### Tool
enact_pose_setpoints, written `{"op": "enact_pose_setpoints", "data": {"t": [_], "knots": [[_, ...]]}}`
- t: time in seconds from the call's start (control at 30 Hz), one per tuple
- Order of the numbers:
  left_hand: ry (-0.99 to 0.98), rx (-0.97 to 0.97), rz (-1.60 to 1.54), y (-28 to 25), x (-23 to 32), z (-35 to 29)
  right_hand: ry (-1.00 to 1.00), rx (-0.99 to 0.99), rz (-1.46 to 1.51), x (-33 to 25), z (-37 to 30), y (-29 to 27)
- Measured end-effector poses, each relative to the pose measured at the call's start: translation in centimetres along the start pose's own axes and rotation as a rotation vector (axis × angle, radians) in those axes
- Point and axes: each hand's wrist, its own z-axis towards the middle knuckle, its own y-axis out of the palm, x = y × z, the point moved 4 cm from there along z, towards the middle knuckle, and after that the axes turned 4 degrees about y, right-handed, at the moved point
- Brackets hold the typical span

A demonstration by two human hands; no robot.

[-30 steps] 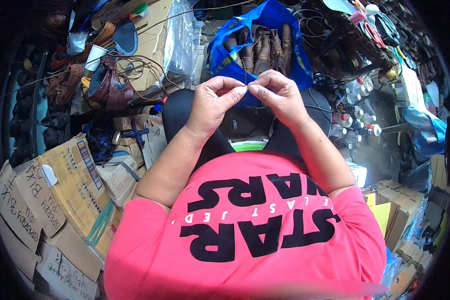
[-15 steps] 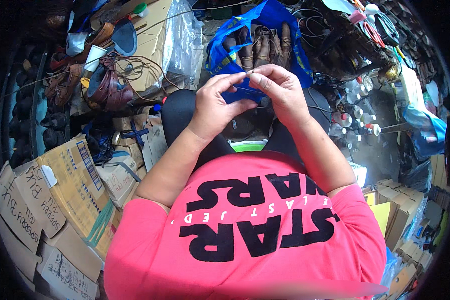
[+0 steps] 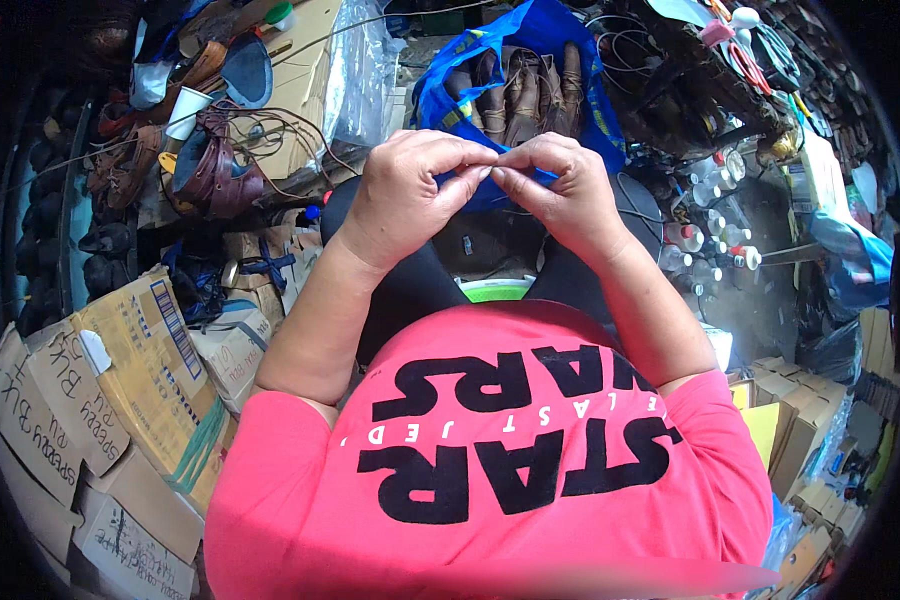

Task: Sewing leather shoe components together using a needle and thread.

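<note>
In front of my knees, both hands are raised with their fingertips meeting. My left hand (image 3: 400, 200) pinches thumb against forefinger, and my right hand (image 3: 572, 195) does likewise, touching it tip to tip. Whatever lies between the fingertips is too small to make out. Just beyond the hands a blue bag (image 3: 610, 125) stands with its mouth wide, holding several brown leather boots (image 3: 523, 95) with cord on them. Below, between my legs, a green and white rim (image 3: 497, 291) shows in part.
At left lie a maroon leather shoe upper (image 3: 210, 185) with loose laces, a white paper cup (image 3: 187, 110) and a sheet of cardboard (image 3: 300, 75). Cartons (image 3: 135, 345) crowd the near left. Several plastic bottles (image 3: 710, 245) stand at right, beside a blue plastic bag (image 3: 850, 250).
My left hand has turned and closed its thumb and forefinger into a pinch. The right hand has shifted slightly lower, its fingertips now against the left's. A thin dark line near them no longer shows.
</note>
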Motion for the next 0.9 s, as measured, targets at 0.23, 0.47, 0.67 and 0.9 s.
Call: {"op": "enact_pose_setpoints", "data": {"t": [0.23, 0.47, 0.67, 0.9], "knots": [[0.234, 0.015, 0.19, 0.2, 0.5, 0.5, 0.095, -0.055, 0.026, 0.0, -0.2, 0.0], [0.144, 0.163, 0.21, 1.5, 0.1, -0.1, 0.095, -0.002, 0.014, 0.0, -0.1, 0.4], [-0.124, 0.342, 0.241, 0.8, -2.2, 0.2, 0.166, 0.007, 0.066, 0.4, -0.3, 0.2], [-0.355, 0.061, -0.653, 1.3, -2.6, 0.1, 0.49, -0.089, 0.687, 2.7, -0.9, 1.3]]}}
